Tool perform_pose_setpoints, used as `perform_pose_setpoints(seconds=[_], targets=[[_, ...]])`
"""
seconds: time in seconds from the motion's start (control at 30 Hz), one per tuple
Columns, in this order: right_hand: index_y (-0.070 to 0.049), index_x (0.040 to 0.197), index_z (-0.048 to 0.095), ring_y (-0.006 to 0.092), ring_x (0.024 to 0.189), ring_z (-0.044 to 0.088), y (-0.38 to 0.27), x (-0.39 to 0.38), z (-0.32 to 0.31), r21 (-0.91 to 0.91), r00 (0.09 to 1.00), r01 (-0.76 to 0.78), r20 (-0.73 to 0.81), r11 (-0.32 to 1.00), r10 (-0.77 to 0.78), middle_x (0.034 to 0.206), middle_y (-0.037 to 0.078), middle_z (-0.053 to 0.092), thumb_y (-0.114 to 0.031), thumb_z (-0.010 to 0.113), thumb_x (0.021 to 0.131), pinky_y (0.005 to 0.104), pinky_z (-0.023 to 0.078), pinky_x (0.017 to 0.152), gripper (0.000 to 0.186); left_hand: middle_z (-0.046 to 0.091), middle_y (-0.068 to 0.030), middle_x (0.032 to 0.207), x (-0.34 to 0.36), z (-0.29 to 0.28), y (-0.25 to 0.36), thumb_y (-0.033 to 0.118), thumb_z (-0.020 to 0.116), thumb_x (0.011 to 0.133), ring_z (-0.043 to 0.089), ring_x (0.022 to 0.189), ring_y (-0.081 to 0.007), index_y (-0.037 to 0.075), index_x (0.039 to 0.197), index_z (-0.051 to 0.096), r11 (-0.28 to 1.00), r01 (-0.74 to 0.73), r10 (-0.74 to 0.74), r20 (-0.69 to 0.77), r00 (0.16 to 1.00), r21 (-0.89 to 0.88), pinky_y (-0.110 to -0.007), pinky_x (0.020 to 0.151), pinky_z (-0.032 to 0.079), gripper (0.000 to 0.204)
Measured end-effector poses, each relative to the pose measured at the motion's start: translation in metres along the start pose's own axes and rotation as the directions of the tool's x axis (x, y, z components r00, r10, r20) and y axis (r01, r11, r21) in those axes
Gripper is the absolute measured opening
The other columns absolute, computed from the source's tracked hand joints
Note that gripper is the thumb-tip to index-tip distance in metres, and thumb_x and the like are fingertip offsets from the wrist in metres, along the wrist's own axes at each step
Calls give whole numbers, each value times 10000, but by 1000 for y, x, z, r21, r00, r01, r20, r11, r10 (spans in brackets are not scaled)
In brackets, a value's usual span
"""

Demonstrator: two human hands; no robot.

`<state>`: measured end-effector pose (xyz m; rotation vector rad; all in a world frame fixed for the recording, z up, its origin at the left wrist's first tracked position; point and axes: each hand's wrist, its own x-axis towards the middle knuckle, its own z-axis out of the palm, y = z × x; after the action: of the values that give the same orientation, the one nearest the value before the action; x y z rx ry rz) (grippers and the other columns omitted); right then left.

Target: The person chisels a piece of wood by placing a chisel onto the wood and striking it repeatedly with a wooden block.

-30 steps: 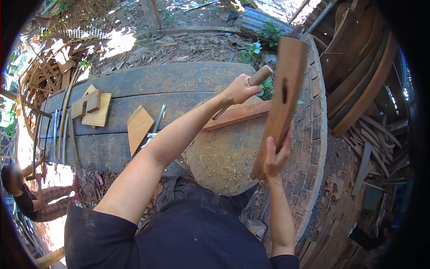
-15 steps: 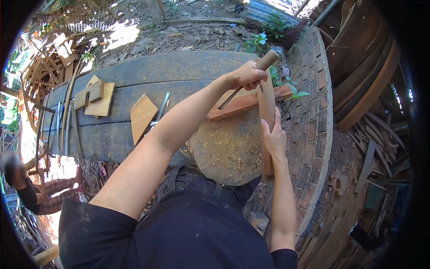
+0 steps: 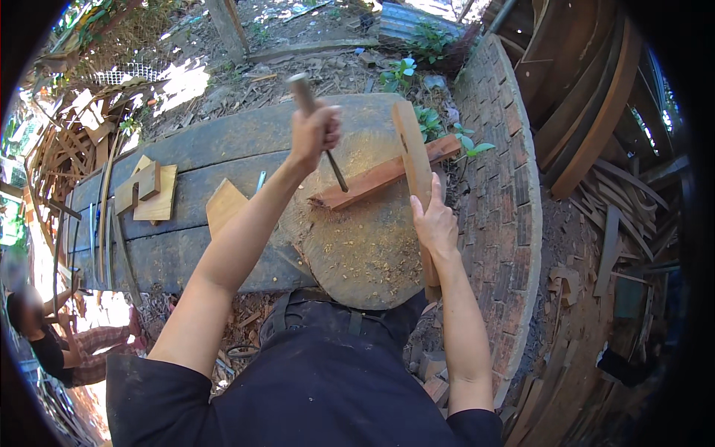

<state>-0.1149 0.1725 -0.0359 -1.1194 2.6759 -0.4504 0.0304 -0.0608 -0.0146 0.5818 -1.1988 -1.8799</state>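
My left hand [image 3: 316,135] is wrapped round the wooden handle of a chisel [image 3: 337,171], its dark blade pointing down. The blade's tip appears over the reddish timber [image 3: 372,181]; whether it touches cannot be told. A long light-brown board [image 3: 413,153] lies across that timber, with a small dark slot near its far end. My right hand [image 3: 438,227] grips the near half of this board along its right edge, thumb on top. Beneath both pieces is a round wood block [image 3: 365,257] strewn with shavings.
On the dark plank bench [image 3: 201,171] lie a notched wood piece [image 3: 138,188] and a pale angled board [image 3: 225,205]. A low brick wall [image 3: 495,216] runs along the right. Stacked timber [image 3: 607,112] stands beyond it. Another person [image 3: 52,335] is at the far left.
My left hand has lifted the chisel off the board and swung it to the left. My right hand stays on the board, and the view has shifted slightly.
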Motion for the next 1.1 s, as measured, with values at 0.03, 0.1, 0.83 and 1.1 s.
perform_pose_setpoints(seconds=[0.03,0.1,0.83,1.1], targets=[[-204,1489,224,531,880,633,-2,0,0,1,1000,-9,16,1000,9,894,328,660,-417,570,915,579,513,776,703,409,25,616,0,-15,-5,144,628,855,374,447,-67,108,755,433,995,-8,-11,-182,983,-102,-221,366,266,222],[-197,1489,218,530,879,633,-6,1,4,1,999,-10,37,1000,10,889,329,659,-414,569,916,577,513,776,706,409,14,629,1,-42,-25,136,619,859,373,455,-72,104,767,423,979,-39,-37,-364,931,-202,-221,363,258,219],[-142,1469,232,523,849,638,-5,-3,17,60,999,-5,-52,998,9,862,340,652,-411,558,926,574,515,759,688,708,-137,847,-71,-6,-24,423,796,704,708,795,-296,77,947,694,-250,-430,-389,317,865,867,-424,669,569,435],[-131,1447,252,518,814,642,1,-12,21,59,998,3,-55,998,0,844,328,655,-387,561,930,574,519,734,653,688,-84,755,-13,-21,17,490,701,827,676,682,-218,107,929,688,209,-403,37,404,914,891,-355,620,522,396]])
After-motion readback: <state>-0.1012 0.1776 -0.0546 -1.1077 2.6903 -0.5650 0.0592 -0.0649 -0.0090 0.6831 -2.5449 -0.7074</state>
